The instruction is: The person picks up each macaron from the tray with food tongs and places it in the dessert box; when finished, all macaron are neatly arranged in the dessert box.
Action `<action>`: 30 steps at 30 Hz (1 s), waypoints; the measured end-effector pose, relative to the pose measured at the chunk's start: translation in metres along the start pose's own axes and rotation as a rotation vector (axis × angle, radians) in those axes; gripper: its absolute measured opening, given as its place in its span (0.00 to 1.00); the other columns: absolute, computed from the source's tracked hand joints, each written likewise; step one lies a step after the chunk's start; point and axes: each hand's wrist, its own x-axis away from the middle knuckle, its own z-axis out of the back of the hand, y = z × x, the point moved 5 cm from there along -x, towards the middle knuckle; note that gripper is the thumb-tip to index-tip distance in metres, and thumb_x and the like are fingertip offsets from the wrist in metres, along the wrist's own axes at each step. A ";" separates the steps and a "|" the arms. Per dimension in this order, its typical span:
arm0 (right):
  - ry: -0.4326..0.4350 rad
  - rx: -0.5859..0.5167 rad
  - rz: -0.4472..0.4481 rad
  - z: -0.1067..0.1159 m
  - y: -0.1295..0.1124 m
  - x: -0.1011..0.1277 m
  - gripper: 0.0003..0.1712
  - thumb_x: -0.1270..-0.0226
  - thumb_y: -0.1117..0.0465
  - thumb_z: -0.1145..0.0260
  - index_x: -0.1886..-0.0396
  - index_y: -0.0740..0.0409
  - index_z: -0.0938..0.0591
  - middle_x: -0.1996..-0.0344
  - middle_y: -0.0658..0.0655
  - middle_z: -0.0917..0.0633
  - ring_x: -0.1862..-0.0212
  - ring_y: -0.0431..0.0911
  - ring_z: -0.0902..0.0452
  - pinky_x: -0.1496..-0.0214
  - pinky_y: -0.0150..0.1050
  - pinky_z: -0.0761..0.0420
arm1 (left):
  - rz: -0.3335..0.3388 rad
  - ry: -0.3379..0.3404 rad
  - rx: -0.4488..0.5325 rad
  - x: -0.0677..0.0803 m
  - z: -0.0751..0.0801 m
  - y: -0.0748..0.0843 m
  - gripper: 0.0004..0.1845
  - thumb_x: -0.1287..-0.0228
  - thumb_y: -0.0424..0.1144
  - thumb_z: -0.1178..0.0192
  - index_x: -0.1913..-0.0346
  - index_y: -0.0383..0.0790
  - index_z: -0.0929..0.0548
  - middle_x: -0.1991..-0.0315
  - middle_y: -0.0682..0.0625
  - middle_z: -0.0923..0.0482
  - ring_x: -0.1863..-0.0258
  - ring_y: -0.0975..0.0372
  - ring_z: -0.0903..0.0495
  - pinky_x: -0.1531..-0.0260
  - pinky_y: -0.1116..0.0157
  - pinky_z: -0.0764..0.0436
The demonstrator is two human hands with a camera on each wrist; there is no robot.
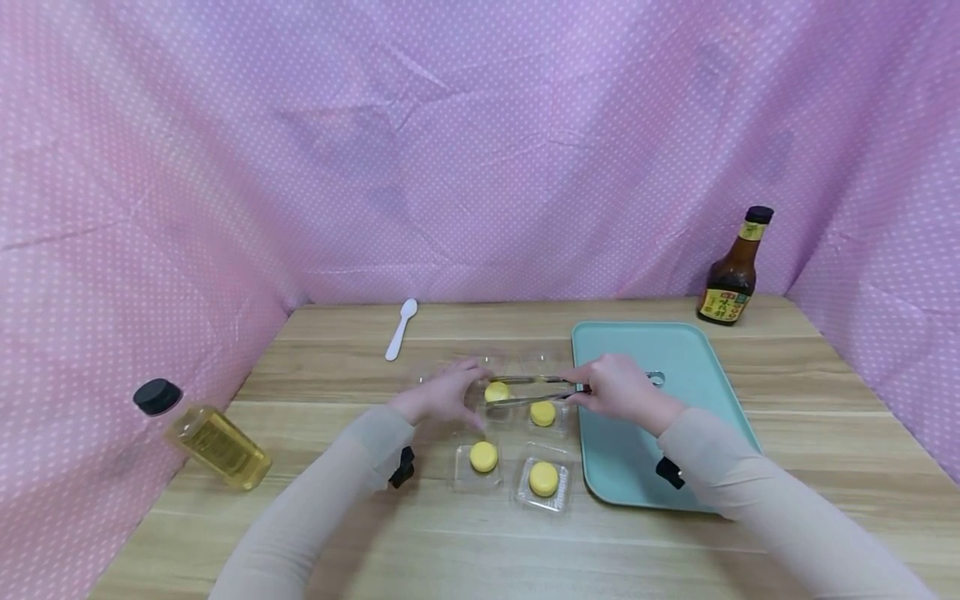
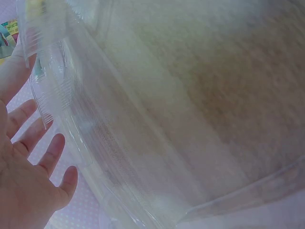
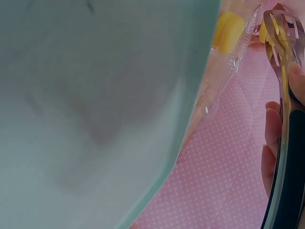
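Observation:
My right hand (image 1: pixel 615 387) grips metal tongs (image 1: pixel 532 400) with dark handles, also seen at the right of the right wrist view. The tongs' two arms reach left, their tips on either side of a yellow macaron (image 1: pixel 497 392). My left hand (image 1: pixel 447 393) is at that macaron's clear plastic box, fingers spread; in the left wrist view its fingers (image 2: pixel 52 152) are loosely extended beside the clear plastic (image 2: pixel 119 143). More yellow macarons sit in clear boxes: one (image 1: pixel 542 413) right of the tongs, another (image 1: pixel 483 457) and a third (image 1: pixel 543 479) nearer me.
A pale green tray (image 1: pixel 637 467) lies under my right hand. An oil bottle (image 1: pixel 221 442) with a black cap is at the left, a brown sauce bottle (image 1: pixel 731 279) at the back right. A white spoon (image 1: pixel 401 329) lies near the back edge. A pink dotted cloth (image 1: pixel 480 167) hangs behind.

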 end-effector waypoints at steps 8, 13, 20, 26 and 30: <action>-0.008 0.019 0.024 -0.004 -0.002 -0.002 0.20 0.50 0.59 0.25 0.55 0.57 0.14 0.78 0.52 0.13 0.85 0.32 0.43 0.85 0.27 0.41 | -0.011 -0.002 0.038 0.001 0.001 0.001 0.47 0.59 0.48 0.25 0.33 0.41 0.33 0.39 0.48 0.32 0.35 0.51 0.36 0.34 0.49 0.38; -0.013 0.011 0.033 -0.005 -0.002 -0.003 0.21 0.50 0.60 0.25 0.54 0.57 0.14 0.80 0.51 0.14 0.85 0.32 0.44 0.84 0.27 0.40 | -0.012 0.003 0.028 0.000 0.000 0.000 0.48 0.59 0.49 0.25 0.32 0.42 0.34 0.38 0.48 0.33 0.35 0.50 0.36 0.33 0.48 0.39; -0.031 0.013 0.017 -0.007 -0.003 -0.005 0.22 0.50 0.57 0.25 0.53 0.57 0.14 0.79 0.52 0.14 0.85 0.31 0.43 0.84 0.27 0.40 | -0.061 0.026 0.023 0.000 0.001 0.002 0.47 0.62 0.47 0.24 0.35 0.38 0.31 0.41 0.48 0.31 0.39 0.52 0.32 0.35 0.53 0.34; -0.037 -0.006 0.023 -0.008 -0.004 -0.006 0.22 0.51 0.58 0.25 0.53 0.58 0.14 0.78 0.53 0.13 0.86 0.31 0.44 0.85 0.26 0.41 | -0.055 0.014 0.015 -0.001 -0.001 0.000 0.46 0.61 0.48 0.24 0.35 0.39 0.31 0.43 0.49 0.31 0.40 0.53 0.31 0.35 0.54 0.34; -0.034 -0.006 0.033 -0.007 -0.004 -0.006 0.22 0.51 0.58 0.25 0.54 0.59 0.14 0.75 0.55 0.12 0.85 0.31 0.44 0.84 0.27 0.40 | -0.058 0.016 0.010 -0.001 0.000 0.001 0.46 0.60 0.48 0.24 0.35 0.39 0.31 0.43 0.49 0.31 0.40 0.53 0.31 0.36 0.53 0.33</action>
